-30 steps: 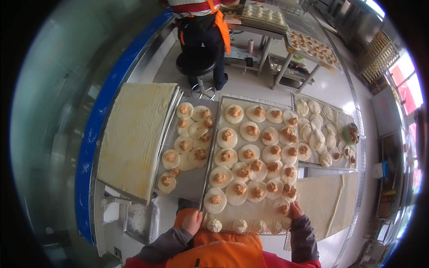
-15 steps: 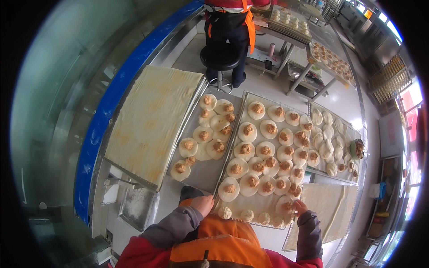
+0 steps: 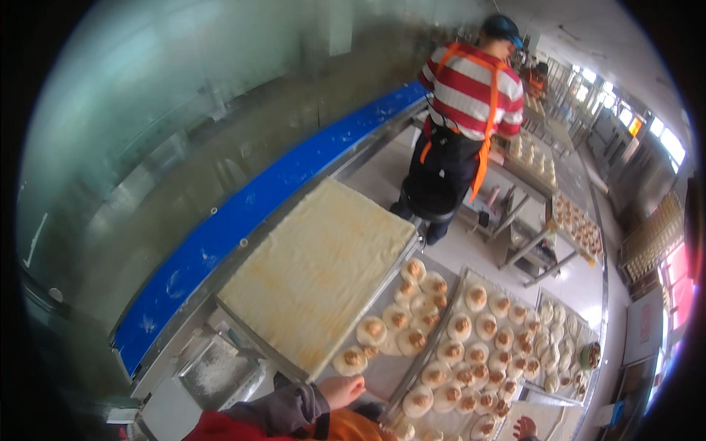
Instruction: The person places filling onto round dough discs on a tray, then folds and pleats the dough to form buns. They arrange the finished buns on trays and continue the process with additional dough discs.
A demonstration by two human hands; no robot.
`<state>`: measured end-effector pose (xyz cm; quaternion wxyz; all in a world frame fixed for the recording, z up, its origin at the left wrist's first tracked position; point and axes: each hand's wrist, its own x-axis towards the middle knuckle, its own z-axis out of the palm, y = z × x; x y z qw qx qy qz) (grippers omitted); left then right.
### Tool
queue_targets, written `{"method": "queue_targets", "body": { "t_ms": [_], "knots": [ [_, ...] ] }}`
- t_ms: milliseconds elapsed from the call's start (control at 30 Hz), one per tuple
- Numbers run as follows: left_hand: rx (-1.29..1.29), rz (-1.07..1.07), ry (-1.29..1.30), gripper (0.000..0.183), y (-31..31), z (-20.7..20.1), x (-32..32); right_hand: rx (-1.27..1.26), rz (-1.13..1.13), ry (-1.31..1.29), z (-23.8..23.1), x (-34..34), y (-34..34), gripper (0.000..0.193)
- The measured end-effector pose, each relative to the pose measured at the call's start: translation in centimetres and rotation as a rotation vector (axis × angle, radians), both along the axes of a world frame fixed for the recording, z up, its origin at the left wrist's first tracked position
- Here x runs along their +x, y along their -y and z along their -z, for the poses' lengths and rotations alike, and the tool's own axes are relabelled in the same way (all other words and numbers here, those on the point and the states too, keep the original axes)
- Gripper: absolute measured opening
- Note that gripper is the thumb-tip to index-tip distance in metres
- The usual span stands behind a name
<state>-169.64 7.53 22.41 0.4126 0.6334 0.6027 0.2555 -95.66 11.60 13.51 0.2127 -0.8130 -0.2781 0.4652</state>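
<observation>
My left hand (image 3: 343,392) is closed, its fingers curled in, just below a dough round topped with filling (image 3: 351,360) on the left metal tray (image 3: 387,371). What its fingers hold, if anything, is hidden. At the lower right, my right hand (image 3: 524,428) has its fingers apart and holds nothing visible. It lies beside the near right corner of the middle tray (image 3: 401,400), which carries several flat dough rounds with clumps of brownish filling (image 3: 418,401). A pleated bun (image 3: 404,431) sits at that tray's near edge, partly cut off by the picture's rim.
A stack topped with a dough-coloured sheet (image 3: 323,272) stands left, beside a blue belt (image 3: 243,206). Below lies a floury metal pan (image 3: 220,371). Twisted dough pieces (image 3: 557,342) and a green tub (image 3: 590,356) are at right. A person (image 3: 471,110) stands ahead by a black stool (image 3: 432,197).
The view has swung up and left, so the trays sit lower and further right. My right hand has come away from the pleated buns and opened. The left hand stays closed by the left tray.
</observation>
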Motion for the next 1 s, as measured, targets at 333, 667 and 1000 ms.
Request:
{"method": "queue_targets", "body": {
  "t_ms": [333,667,1000],
  "knots": [
    [0.001,-0.093,0.225,0.036,-2.0,0.1,-19.6,0.265,-0.311,0.258,-9.1,-48.7,-7.9,0.038],
    [0.377,-0.395,-0.731,0.057,-2.6,4.4,-36.6,0.210,-0.646,0.108,-9.0,-76.9,-12.0,0.038],
    [0.428,-0.335,-0.487,0.048,-2.1,4.0,-39.6,0.153,-0.615,0.010,-6.8,-81.2,-11.0,0.039]
  ]
}}
